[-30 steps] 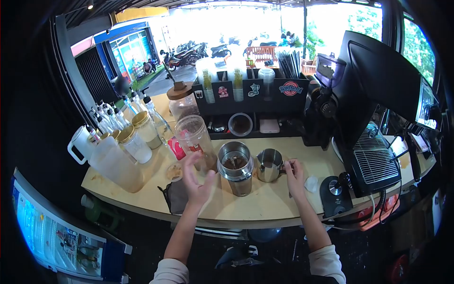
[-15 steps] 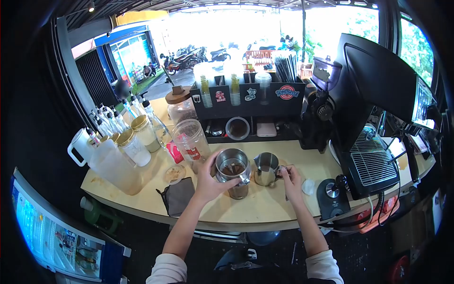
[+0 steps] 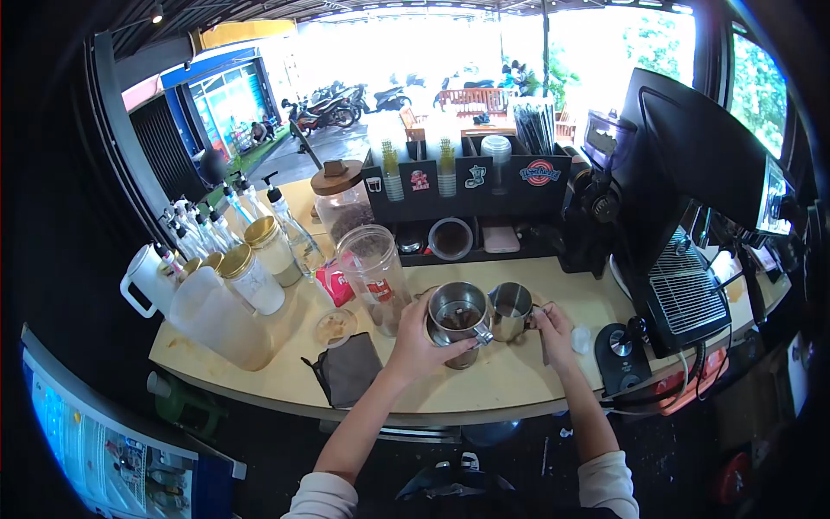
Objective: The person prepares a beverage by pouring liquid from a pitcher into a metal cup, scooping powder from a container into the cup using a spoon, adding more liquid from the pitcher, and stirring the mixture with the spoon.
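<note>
My left hand (image 3: 417, 348) is closed around the side of a silver metal cup (image 3: 458, 313), its thumb along the front near a small metal fitting. Some brownish content shows inside, too unclear to name. Below that cup, part of another vessel (image 3: 462, 358) shows, mostly hidden. My right hand (image 3: 556, 330) grips the handle of a steel milk pitcher (image 3: 512, 303), which stands close to the metal cup's right side. Left of my left hand are a tall clear plastic jar (image 3: 380, 277) with a red label and a dark folded cloth (image 3: 353, 370).
A black organizer (image 3: 471, 186) with stacked cups and straws lines the back. Gold-lidded jars (image 3: 252, 281), a plastic jug (image 3: 216, 316) and pump bottles (image 3: 294, 229) crowd the left. On the right are an espresso machine's drip tray (image 3: 689, 294) and a black tamping stand (image 3: 621, 355).
The camera view has shifted, so most of the counter appears further right. The metal cup and the pitcher look slightly closer together. Both hands keep their holds.
</note>
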`<state>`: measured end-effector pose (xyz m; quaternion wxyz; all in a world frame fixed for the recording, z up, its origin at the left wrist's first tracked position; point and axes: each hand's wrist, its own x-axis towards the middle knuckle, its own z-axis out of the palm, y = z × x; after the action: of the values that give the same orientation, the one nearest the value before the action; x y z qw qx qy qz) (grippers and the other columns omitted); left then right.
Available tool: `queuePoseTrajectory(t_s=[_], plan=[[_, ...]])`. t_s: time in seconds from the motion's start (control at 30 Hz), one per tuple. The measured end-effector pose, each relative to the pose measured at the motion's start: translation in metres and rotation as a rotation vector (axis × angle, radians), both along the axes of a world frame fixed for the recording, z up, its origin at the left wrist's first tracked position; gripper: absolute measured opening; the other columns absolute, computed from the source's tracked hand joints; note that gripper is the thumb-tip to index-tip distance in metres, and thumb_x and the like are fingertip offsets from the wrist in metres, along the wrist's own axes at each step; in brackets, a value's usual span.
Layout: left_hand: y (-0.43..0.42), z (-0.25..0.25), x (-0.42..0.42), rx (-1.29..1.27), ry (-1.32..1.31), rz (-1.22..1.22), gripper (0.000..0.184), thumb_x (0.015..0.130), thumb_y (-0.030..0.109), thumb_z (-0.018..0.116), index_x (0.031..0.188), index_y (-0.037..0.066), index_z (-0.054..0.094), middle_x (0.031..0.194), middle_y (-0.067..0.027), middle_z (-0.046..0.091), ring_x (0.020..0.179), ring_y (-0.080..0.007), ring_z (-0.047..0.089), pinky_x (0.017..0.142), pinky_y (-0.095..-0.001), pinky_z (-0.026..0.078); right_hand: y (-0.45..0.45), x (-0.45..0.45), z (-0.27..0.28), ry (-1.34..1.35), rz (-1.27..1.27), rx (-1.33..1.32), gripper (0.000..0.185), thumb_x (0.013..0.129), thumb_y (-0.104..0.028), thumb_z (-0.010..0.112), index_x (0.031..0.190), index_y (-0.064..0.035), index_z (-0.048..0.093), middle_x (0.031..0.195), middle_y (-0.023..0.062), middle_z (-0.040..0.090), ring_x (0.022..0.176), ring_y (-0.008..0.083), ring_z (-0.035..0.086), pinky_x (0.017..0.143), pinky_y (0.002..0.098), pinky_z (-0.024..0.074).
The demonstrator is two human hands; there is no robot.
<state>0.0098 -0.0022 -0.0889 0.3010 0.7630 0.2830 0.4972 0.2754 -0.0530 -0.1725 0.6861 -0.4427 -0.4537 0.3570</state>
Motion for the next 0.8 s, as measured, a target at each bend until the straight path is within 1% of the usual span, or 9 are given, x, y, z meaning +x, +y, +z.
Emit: queuePoseTrajectory(t_s=[0.13, 0.2, 0.3, 0.37, 0.43, 0.5, 0.7, 0.77, 0.8], plan=[[0.002, 0.003, 0.002, -0.071, -0.052, -0.109, 0.078, 0.057, 0.029, 0.089, 0.120, 0.002, 0.053, 0.109, -0.0137, 0.063, 0.103, -0.0293, 0.061, 0.093, -0.0405, 0.044, 0.002, -0.008, 0.005, 0.095, -0.017, -0.035, 0.015, 0.095, -0.012, 0.057, 0.082, -0.0081, 0.050, 0.076, -0.0014, 0.054, 0.071, 0.0062, 0.048, 0.071, 0.0218, 0.0393], [0.005, -0.001, 0.002, -0.092, -0.076, -0.140, 0.078, 0.056, 0.029, 0.089, 0.119, 0.001, 0.053, 0.108, -0.0138, 0.063, 0.102, -0.0295, 0.061, 0.092, -0.0406, 0.044, 0.004, -0.010, 0.009, 0.179, -0.034, 0.018, 0.014, 0.094, -0.010, 0.057, 0.082, -0.0096, 0.050, 0.075, -0.0014, 0.054, 0.071, 0.0060, 0.047, 0.070, 0.0214, 0.0383], [0.008, -0.007, 0.001, -0.019, -0.045, -0.099, 0.078, 0.056, 0.030, 0.089, 0.119, 0.001, 0.053, 0.108, -0.0138, 0.063, 0.102, -0.0296, 0.061, 0.091, -0.0407, 0.046, 0.001, -0.010, 0.017, 0.222, -0.044, 0.043, 0.014, 0.094, -0.008, 0.056, 0.082, -0.0092, 0.049, 0.075, -0.0001, 0.055, 0.071, 0.0065, 0.051, 0.069, 0.0226, 0.0388], [0.006, -0.002, 0.000, -0.054, -0.005, -0.115, 0.078, 0.058, 0.021, 0.089, 0.124, 0.000, 0.051, 0.113, -0.0118, 0.062, 0.107, -0.0215, 0.061, 0.095, -0.0347, 0.046, -0.008, -0.016, 0.040, 0.235, -0.052, 0.062, 0.014, 0.094, -0.008, 0.057, 0.081, -0.0089, 0.049, 0.075, 0.0007, 0.056, 0.070, 0.0075, 0.052, 0.067, 0.0235, 0.0394], [0.006, -0.008, 0.002, -0.057, -0.027, -0.107, 0.079, 0.058, 0.021, 0.089, 0.124, 0.000, 0.050, 0.114, -0.0123, 0.062, 0.108, -0.0220, 0.060, 0.095, -0.0349, 0.046, -0.018, -0.018, 0.060, 0.255, -0.045, 0.073, 0.015, 0.093, -0.008, 0.057, 0.081, -0.0085, 0.048, 0.075, 0.0016, 0.057, 0.070, 0.0085, 0.054, 0.066, 0.0245, 0.0400], [0.007, -0.010, 0.002, -0.051, -0.040, -0.092, 0.081, 0.058, 0.021, 0.089, 0.125, 0.000, 0.049, 0.115, -0.0128, 0.062, 0.108, -0.0225, 0.060, 0.095, -0.0351, 0.046, -0.022, -0.015, 0.076, 0.194, -0.056, 0.098, 0.015, 0.092, -0.007, 0.058, 0.080, -0.0082, 0.048, 0.074, 0.0031, 0.058, 0.068, 0.0107, 0.056, 0.065, 0.0260, 0.0415], [0.008, -0.008, 0.003, -0.073, -0.073, -0.142, 0.081, 0.058, 0.022, 0.089, 0.124, 0.000, 0.048, 0.115, -0.0127, 0.060, 0.109, -0.0230, 0.059, 0.096, -0.0354, 0.045, -0.028, -0.019, 0.133, 0.125, -0.026, 0.076, 0.018, 0.088, -0.007, 0.062, 0.077, -0.0089, 0.048, 0.071, 0.0018, 0.057, 0.065, 0.0090, 0.053, 0.064, 0.0256, 0.0403], [0.006, -0.007, 0.004, -0.057, -0.086, -0.115, 0.079, 0.058, 0.030, 0.088, 0.121, 0.001, 0.050, 0.112, -0.0143, 0.060, 0.105, -0.0289, 0.059, 0.093, -0.0398, 0.045, -0.030, -0.025, 0.152, 0.091, -0.024, 0.066, 0.018, 0.087, -0.006, 0.063, 0.077, -0.0089, 0.048, 0.069, -0.0004, 0.054, 0.064, 0.0071, 0.052, 0.063, 0.0241, 0.0400], [0.007, -0.009, 0.004, -0.059, -0.086, -0.114, 0.079, 0.058, 0.030, 0.088, 0.121, 0.001, 0.050, 0.112, -0.0143, 0.060, 0.105, -0.0289, 0.059, 0.093, -0.0398, 0.045, -0.030, -0.027, 0.159, 0.091, -0.023, 0.064, 0.018, 0.087, -0.006, 0.063, 0.077, -0.0089, 0.048, 0.069, -0.0004, 0.054, 0.064, 0.0071, 0.052, 0.063, 0.0241, 0.0400]])
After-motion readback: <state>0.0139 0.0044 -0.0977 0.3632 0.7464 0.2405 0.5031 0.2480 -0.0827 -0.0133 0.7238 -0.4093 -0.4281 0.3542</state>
